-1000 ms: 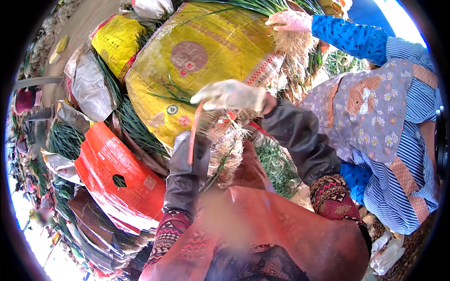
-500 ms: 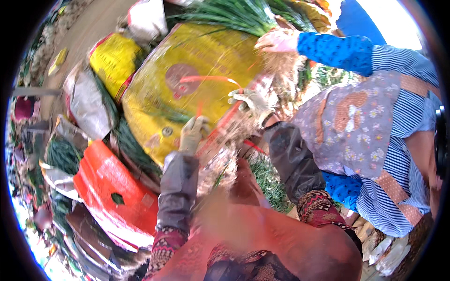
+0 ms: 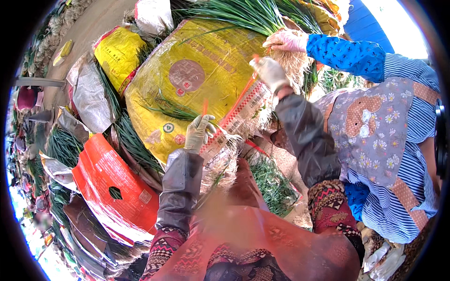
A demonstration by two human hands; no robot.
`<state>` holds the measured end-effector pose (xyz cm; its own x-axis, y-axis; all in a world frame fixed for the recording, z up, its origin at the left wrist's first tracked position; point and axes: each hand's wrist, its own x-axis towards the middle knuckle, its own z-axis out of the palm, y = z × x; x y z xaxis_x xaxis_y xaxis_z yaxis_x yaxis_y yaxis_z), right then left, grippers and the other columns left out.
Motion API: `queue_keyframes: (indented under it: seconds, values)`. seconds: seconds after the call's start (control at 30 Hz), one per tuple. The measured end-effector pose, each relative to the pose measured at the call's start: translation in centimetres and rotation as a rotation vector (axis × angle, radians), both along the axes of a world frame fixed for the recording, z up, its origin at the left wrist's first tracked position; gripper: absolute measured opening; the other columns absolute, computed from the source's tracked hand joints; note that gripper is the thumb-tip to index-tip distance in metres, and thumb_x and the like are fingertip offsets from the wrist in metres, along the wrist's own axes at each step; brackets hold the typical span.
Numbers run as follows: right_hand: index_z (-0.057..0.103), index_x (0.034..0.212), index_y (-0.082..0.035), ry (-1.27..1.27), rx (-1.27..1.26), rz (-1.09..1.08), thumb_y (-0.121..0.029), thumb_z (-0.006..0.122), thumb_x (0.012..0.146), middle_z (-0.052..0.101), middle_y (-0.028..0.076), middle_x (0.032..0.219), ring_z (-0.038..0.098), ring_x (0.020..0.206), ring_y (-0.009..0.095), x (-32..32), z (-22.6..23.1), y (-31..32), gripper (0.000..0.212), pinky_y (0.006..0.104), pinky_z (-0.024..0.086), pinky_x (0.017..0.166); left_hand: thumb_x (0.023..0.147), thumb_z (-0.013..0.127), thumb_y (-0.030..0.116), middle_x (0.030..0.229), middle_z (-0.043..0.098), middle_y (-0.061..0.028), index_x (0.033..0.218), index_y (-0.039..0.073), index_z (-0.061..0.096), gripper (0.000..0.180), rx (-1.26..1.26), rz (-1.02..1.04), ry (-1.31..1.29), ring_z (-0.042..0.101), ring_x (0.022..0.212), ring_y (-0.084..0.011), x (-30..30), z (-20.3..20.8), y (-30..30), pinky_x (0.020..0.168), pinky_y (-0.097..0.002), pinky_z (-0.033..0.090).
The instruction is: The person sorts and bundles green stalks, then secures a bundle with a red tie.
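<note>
My left hand (image 3: 199,132), in a pale glove, is pinched around an orange plastic strip (image 3: 205,107) whose end sticks up over a yellow printed sack (image 3: 154,89). Farther right, my right hand (image 3: 270,74), also gloved, is closed, with a bit of orange strip showing at its fingertips. Whether one strip runs between both hands, I cannot tell. The sack lies wrapped over green onions; their pale roots (image 3: 224,164) poke out along its near right edge. Loose green leaves (image 3: 174,111) lie on the sack beside my left hand.
At the right, a co-worker's gloved hand (image 3: 287,41) rests on a bunch of green onions (image 3: 243,15) at the sack's far edge. A red-orange sack (image 3: 112,180), a smaller yellow sack (image 3: 117,56) and a white sack (image 3: 89,96) stand at the left. Cut greens (image 3: 272,185) lie near my knees.
My right hand has moved up and to the right, toward the co-worker's hand. The orange loop above the sack no longer shows. My left hand stays nearly in place.
</note>
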<state>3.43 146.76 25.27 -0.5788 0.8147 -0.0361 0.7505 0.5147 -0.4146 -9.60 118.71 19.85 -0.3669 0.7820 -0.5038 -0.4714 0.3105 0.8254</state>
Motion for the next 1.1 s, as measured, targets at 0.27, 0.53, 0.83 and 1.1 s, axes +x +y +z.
queue_keyframes:
  seconds: [0.27,0.53,0.83,1.1]
  values:
    - [0.066,0.089,-0.008,0.521,0.044,0.123,-0.015,0.066,0.08,0.064,0.007,0.077,0.062,0.071,0.024,-0.9,2.0,-17.4,0.012,0.0343,0.05,0.063,0.093,0.056,0.022,0.078,0.065,-0.0039,0.107,0.003,0.061,0.024,0.113,-0.024,-0.104,0.055,0.057,-0.0073,0.1,-0.4,1.1,0.051,-0.0183,0.042]
    - [0.065,0.104,-0.007,0.545,0.004,0.002,-0.01,0.068,0.072,0.065,0.01,0.087,0.063,0.078,0.027,-1.3,-0.1,-23.0,0.032,0.0358,0.05,0.068,0.086,0.064,0.005,0.112,0.062,-0.0027,0.123,0.002,0.054,0.039,0.295,-0.009,-0.085,0.056,0.099,-0.0111,0.4,-3.4,0.0,0.086,-0.0254,0.046]
    - [0.068,0.102,-0.012,0.493,0.019,-0.094,-0.014,0.067,0.079,0.065,0.009,0.079,0.062,0.072,0.027,-0.5,0.4,-22.7,0.024,0.0354,0.048,0.064,0.083,0.064,0.001,0.111,0.06,0.0007,0.128,0.006,0.051,0.047,0.305,-0.032,0.019,0.058,0.09,-0.0092,0.6,-2.0,-0.3,0.081,-0.0241,0.048]
    - [0.064,0.103,-0.008,0.437,0.046,-0.02,-0.015,0.066,0.076,0.063,0.009,0.087,0.058,0.085,0.028,-1.3,1.7,-23.9,0.028,0.0383,0.046,0.073,0.079,0.068,-0.001,0.105,0.064,-0.0038,0.114,0.004,0.061,0.035,0.362,-0.07,-0.127,0.059,0.093,-0.012,0.8,-1.1,0.3,0.084,-0.0282,0.049]
